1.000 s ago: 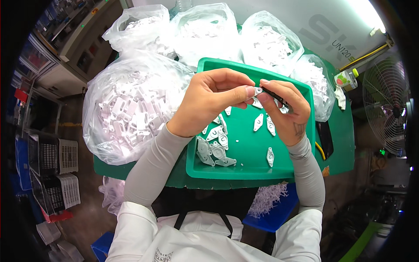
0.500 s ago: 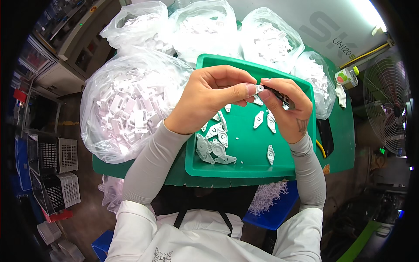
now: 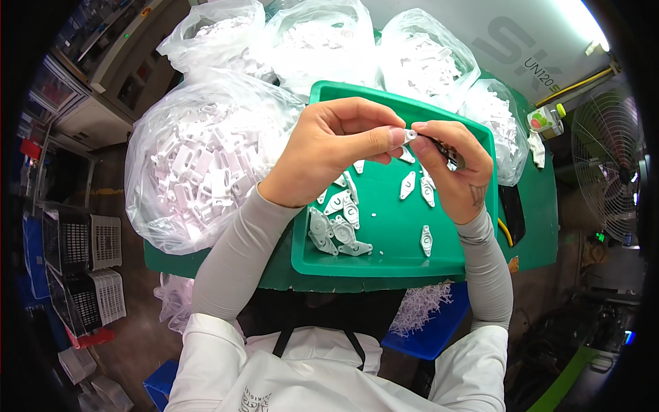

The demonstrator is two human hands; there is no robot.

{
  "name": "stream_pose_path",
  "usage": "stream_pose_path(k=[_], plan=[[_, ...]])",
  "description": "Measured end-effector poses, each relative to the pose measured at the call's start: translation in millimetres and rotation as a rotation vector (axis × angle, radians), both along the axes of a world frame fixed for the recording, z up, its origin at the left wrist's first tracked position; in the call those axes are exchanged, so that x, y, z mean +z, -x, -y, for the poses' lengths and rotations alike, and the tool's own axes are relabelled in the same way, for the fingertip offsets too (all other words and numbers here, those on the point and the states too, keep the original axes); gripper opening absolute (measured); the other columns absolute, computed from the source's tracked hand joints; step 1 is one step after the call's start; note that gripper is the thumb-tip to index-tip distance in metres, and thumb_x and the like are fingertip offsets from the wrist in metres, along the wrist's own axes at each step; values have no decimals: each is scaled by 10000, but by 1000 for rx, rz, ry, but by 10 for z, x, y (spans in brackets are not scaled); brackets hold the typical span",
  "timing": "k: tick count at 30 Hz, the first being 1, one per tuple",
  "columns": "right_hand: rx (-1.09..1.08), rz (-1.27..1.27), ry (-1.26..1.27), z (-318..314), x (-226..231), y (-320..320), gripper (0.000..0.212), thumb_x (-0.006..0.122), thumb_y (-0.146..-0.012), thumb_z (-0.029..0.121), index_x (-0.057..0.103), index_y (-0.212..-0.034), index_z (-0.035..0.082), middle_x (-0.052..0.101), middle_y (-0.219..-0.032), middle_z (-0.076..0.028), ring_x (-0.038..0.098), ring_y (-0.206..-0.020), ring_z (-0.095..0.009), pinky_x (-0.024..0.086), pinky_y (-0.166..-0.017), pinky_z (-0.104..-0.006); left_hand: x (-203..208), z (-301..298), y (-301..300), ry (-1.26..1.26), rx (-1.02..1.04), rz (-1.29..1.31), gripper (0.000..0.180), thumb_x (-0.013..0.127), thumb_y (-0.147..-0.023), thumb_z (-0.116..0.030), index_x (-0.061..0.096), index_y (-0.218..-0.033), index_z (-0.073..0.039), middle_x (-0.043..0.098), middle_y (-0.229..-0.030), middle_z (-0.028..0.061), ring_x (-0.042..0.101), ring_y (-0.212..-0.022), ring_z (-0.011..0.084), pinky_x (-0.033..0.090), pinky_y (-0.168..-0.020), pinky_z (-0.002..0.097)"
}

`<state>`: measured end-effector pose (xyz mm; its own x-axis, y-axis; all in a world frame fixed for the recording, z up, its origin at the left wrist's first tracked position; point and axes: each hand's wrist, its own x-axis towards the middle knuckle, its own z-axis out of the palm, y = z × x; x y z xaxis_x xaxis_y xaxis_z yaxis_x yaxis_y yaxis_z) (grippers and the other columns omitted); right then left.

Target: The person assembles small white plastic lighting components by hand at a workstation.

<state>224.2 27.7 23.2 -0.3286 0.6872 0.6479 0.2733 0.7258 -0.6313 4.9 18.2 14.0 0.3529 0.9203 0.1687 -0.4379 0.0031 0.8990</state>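
Above the far part of a green tray (image 3: 384, 266), my two hands meet at a small white plastic piece (image 3: 410, 136) with a hole in its end. My left hand (image 3: 336, 147) pinches that piece between thumb and forefinger, hiding most of it. Closed round a slim dark tool (image 3: 443, 147) is my right hand (image 3: 456, 172); the tool's kind is mostly covered by the fingers, and its tip lies close to the piece. Beneath, loose diamond-shaped white plastic pieces (image 3: 426, 240) lie scattered in the tray, with a heap (image 3: 341, 230) at its near left corner.
A large clear bag (image 3: 206, 165) of white parts stands left of the tray. More filled bags (image 3: 319, 44) line the back. At right are a bottle (image 3: 546, 120) and a fan (image 3: 607, 161). Below the table edge sits a blue bin (image 3: 439, 329) with white scraps.
Both hands stay nearly where they were, still meeting at the white piece. The dark tool and my right fingers have shifted slightly.
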Motion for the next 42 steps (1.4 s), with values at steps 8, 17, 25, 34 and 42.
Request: stream_pose_path(k=[8, 17, 25, 34, 42], plan=[[-176, 58, -212, 30, -14, 119, 221, 824, -814, 33, 769, -1020, 89, 752, -974, -43, 700, -800, -123, 501, -631, -230, 18, -4, -17, 28, 34, 28, 184, 730, -941, -98, 681, -1093, -7, 742, -1001, 91, 735, -906, 160, 609, -787, 269], [-140, -182, 181, 89, 14, 173, 263, 814, -849, 62, 743, -1103, 57, 737, -963, -41, 666, -844, -74, 496, -653, -214, -22, -17, -76, -14, 121, 25, 177, 733, -938, -90, 683, -1085, -6, 747, -1011, 88, 732, -933, 161, 608, -832, 293], [-99, -76, 394, -12, -82, 60, 198, 756, -926, 156, 717, -1076, 35, 676, -842, 21, 467, -641, 20, 350, -558, -160, -94, -2, -136, -254, 285, -196, 93, 709, -923, -44, 706, -1004, 2, 739, -912, 58, 706, -851, 108, 570, -776, 243], [-32, 26, 439, -51, -144, 45, 149, 646, -986, 162, 647, -1011, 16, 570, -812, 43, 436, -646, -20, 372, -574, -195, -71, -2, -133, -227, 310, -261, 110, 720, -923, -26, 698, -1025, 9, 747, -967, 71, 715, -926, 123, 571, -843, 251], [-98, -69, 416, -32, -66, 66, 177, 688, -975, 182, 704, -949, 8, 642, -757, 20, 527, -675, -36, 404, -602, -205, -105, -8, -111, -210, 293, -208, 107, 715, -926, -48, 701, -1014, 10, 749, -945, 67, 713, -882, 117, 561, -779, 238]])
